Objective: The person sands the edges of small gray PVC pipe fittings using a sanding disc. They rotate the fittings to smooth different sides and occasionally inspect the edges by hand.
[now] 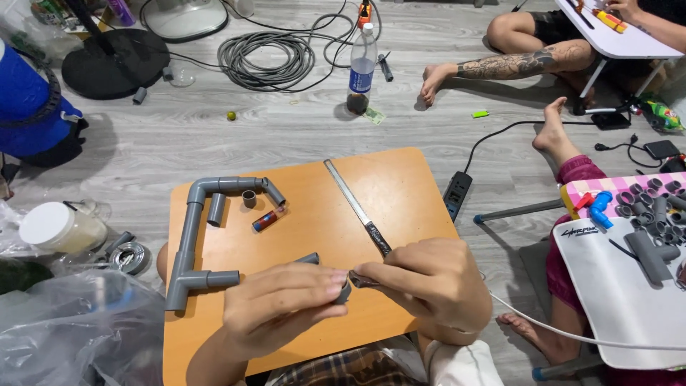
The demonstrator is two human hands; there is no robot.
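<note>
My left hand (282, 304) grips a short grey pipe piece (309, 259) at the near middle of the small orange table (400, 186). My right hand (429, 279) is closed on the dark handle of a long metal saw blade (354, 204), whose strip runs away up the table; its handle end meets the pipe piece between my hands. An assembled grey pipe frame (191, 239) with elbows and a tee lies on the table's left. Beside it lie a short grey pipe section (216, 209), a small grey ring (249, 198) and a red-and-blue tube (268, 219).
On the right, another person sits by a table with several grey pipe fittings (654, 214); a further person's legs (514, 64) are at the back. A power strip (457, 194), coiled cable (266, 61), a plastic bottle (361, 68), a fan base (114, 63), a white jar (61, 229) and plastic bags surround the table.
</note>
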